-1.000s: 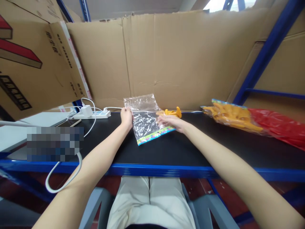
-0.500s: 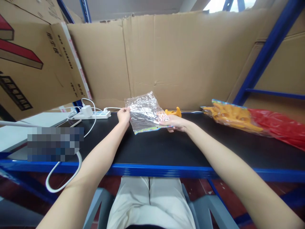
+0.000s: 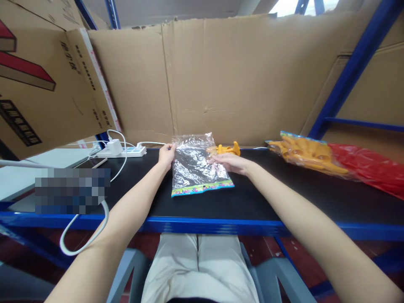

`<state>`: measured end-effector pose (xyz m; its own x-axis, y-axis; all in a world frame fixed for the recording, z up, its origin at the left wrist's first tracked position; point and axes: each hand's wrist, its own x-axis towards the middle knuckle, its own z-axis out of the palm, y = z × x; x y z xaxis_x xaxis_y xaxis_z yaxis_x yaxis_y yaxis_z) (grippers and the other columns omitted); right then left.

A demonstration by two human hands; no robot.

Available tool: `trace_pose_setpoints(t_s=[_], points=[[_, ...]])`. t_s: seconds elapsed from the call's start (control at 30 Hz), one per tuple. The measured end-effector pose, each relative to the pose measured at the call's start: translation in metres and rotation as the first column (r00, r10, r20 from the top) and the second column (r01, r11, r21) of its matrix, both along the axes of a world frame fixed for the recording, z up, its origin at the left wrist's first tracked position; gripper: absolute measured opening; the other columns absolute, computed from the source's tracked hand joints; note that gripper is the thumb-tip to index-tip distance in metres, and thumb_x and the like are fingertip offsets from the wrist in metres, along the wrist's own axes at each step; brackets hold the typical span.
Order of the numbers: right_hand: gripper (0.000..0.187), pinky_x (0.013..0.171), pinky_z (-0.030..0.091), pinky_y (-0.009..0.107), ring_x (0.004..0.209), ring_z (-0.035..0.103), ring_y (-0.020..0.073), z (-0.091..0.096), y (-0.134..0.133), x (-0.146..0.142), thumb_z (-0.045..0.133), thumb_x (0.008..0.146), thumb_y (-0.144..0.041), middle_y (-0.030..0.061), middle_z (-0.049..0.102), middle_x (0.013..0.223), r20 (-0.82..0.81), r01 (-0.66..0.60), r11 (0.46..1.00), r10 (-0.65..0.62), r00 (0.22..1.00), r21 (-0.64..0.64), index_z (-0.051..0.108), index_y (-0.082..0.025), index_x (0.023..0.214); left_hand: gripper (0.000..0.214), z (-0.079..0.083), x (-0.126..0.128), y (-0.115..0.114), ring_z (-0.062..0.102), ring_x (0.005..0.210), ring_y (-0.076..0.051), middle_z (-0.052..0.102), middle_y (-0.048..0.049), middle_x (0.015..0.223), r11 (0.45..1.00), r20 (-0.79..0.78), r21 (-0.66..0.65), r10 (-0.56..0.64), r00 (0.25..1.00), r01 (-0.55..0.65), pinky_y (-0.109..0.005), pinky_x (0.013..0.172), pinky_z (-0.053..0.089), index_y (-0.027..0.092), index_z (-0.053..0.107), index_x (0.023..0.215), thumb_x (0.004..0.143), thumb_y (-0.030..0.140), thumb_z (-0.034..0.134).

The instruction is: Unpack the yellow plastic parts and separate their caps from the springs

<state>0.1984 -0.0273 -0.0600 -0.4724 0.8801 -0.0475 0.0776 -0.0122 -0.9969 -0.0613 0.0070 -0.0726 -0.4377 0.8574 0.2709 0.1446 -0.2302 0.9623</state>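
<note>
A clear plastic bag (image 3: 197, 166) with a colourful printed strip along its near edge lies on the black shelf top (image 3: 221, 202). My left hand (image 3: 166, 155) pinches the bag's far left corner. My right hand (image 3: 230, 163) grips the bag's right edge, fingers closed on it. A small orange plastic toy (image 3: 229, 148) lies just behind my right hand, touching the bag's far right corner.
A packet of orange toys (image 3: 304, 153) and a red bag (image 3: 372, 170) lie at the right. A white power strip (image 3: 126, 150) with a charger and cables sits at the back left. Cardboard sheets (image 3: 221, 75) wall the back; a blue shelf post (image 3: 350, 71) rises at the right.
The bag was lifted and tilted half a second ago; now it lies flat on the shelf top with the printed strip toward me. Both hands have kept hold of its edges.
</note>
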Motion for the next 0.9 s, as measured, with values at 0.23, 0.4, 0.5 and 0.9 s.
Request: trace_pose_setpoints(t_s=[0.23,0.4,0.5,0.9], points=[[0.019,0.047,0.040,0.021,0.056,0.051,0.0087,0.004,0.007,0.000,0.056,0.089,-0.031,0.0057,0.066,0.082,-0.122,0.113,0.991,-0.121,0.985,-0.066,0.066,-0.017,0.097,0.017,-0.003,-0.001,0.002,0.031,0.027,-0.006,0.039,0.0082,0.036,0.993,-0.087,0.009,-0.113,0.990,0.114,-0.017,0.034,0.020,0.018,0.057,0.067,0.082,0.025,0.058],[0.007,0.040,0.031,0.019,0.046,0.042,0.0053,0.004,0.004,-0.001,0.060,0.084,-0.023,0.0000,0.057,0.064,-0.084,0.143,0.989,-0.146,0.986,-0.042,0.061,-0.015,0.083,0.017,-0.002,-0.001,0.000,0.030,0.027,-0.007,0.039,0.0083,0.034,0.990,-0.117,0.013,-0.136,0.984,0.139,-0.018,0.033,0.018,0.018,0.058,0.069,0.083,0.028,0.060],[0.010,0.040,0.030,0.019,0.043,0.036,0.0041,0.005,0.004,0.000,0.062,0.082,-0.018,-0.0034,0.049,0.055,-0.090,0.116,0.993,-0.117,0.989,-0.020,0.056,-0.016,0.074,0.024,-0.002,0.000,-0.001,0.031,0.027,-0.007,0.036,0.0080,0.034,0.986,-0.069,0.016,-0.165,0.984,0.166,-0.018,0.034,0.020,0.017,0.058,0.069,0.085,0.035,0.056],[0.015,0.062,0.055,0.022,0.057,0.062,0.0106,0.006,0.018,0.005,0.047,0.087,-0.006,0.0007,0.055,0.061,-0.369,0.486,0.861,-0.506,0.780,-0.154,0.046,-0.018,0.077,0.059,0.008,0.002,-0.008,0.061,0.047,-0.016,0.066,-0.0092,0.065,0.827,0.272,-0.200,-0.468,0.841,0.525,-0.026,0.043,0.046,0.015,0.059,0.077,0.080,0.072,0.042]])
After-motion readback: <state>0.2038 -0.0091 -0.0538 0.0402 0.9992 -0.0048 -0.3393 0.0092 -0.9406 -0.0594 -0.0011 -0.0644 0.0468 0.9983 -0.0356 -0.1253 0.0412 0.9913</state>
